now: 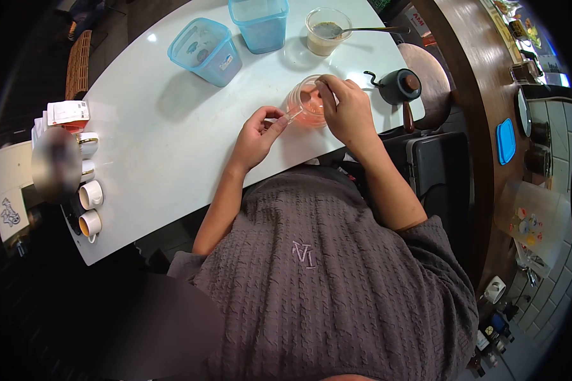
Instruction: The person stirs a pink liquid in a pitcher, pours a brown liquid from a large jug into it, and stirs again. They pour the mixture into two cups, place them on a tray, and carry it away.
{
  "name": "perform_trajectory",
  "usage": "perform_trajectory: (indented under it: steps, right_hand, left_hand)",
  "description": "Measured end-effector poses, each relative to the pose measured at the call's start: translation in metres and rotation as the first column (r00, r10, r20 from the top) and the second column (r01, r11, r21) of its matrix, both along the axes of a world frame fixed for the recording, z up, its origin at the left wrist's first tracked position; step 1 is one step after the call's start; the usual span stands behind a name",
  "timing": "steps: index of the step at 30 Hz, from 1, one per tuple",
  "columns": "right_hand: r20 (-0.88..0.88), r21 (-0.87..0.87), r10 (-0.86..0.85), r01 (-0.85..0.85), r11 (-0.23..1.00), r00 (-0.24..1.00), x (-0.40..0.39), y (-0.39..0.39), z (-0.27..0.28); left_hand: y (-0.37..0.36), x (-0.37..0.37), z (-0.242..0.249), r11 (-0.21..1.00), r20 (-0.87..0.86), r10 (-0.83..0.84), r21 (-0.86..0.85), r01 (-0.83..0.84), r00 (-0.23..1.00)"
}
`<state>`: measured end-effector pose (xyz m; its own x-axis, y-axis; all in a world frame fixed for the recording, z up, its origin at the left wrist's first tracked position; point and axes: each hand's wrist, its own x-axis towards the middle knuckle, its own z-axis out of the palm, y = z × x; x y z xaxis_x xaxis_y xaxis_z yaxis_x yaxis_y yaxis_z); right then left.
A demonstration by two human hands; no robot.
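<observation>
Clear cup [309,118] sits between the hands: left hand [258,134] pinches a slim clear piece [293,115] at its left rim; right hand [347,112], fingers bent, at right rim, hold unclear.

Head camera: head-worn, looking forward and down
Grey shirt [343,279]: closest, filling the lower middle
White table [171,146]: farther off, seen from above
View edges: dark, curved, reaching wide to both sides

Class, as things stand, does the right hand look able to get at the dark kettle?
Probably yes: the dark kettle is just beside the right hand, with nothing visible between them. Its fingers are at the clear cup, though, and would likely have to leave it.
</observation>
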<state>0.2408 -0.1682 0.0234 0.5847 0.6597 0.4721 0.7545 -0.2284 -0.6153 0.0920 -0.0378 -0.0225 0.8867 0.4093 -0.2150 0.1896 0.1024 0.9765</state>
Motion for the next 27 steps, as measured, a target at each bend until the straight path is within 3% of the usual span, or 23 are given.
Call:
perform_trajectory:
  steps: [6, 10, 15, 18, 20, 24, 27]
  right_hand:
    - [0.208, -0.148, -0.054, 0.086, 0.985, 0.977, 0.004, -0.010, 0.006]
    - [0.188, -0.160, -0.026, 0.057, 0.985, 0.982, -0.002, -0.022, 0.015]
    - [0.179, 0.143, -0.085, 0.060, 0.988, 0.980, -0.010, -0.039, 0.043]
    - [0.289, 0.256, -0.116, 0.040, 0.966, 0.950, -0.017, -0.055, 0.061]
    - [0.355, 0.363, -0.165, 0.027, 0.932, 0.920, -0.024, -0.065, 0.063]
    - [0.355, 0.257, -0.049, -0.047, 0.965, 0.934, -0.020, -0.061, 0.029]
    - [0.326, 0.326, -0.111, -0.001, 0.945, 0.939, -0.031, -0.064, 0.030]
  left_hand:
    - [0.001, 0.000, -0.001, 1.000, -0.014, -0.008, 0.010, 0.008, 1.000]
    - [0.003, 0.002, -0.003, 0.999, -0.017, -0.038, -0.009, 0.038, 0.999]
    - [0.005, 0.004, -0.001, 0.998, -0.002, -0.064, 0.008, 0.064, 0.998]
    - [0.006, 0.005, 0.004, 0.997, -0.061, -0.073, -0.032, 0.071, 0.995]
    - [0.007, 0.007, 0.001, 0.998, 0.005, -0.051, -0.034, 0.051, 0.999]
    - [0.008, 0.009, 0.001, 0.996, 0.025, -0.057, -0.067, 0.059, 0.998]
    - [0.008, 0.010, 0.001, 0.996, 0.008, -0.065, -0.062, 0.066, 0.998]
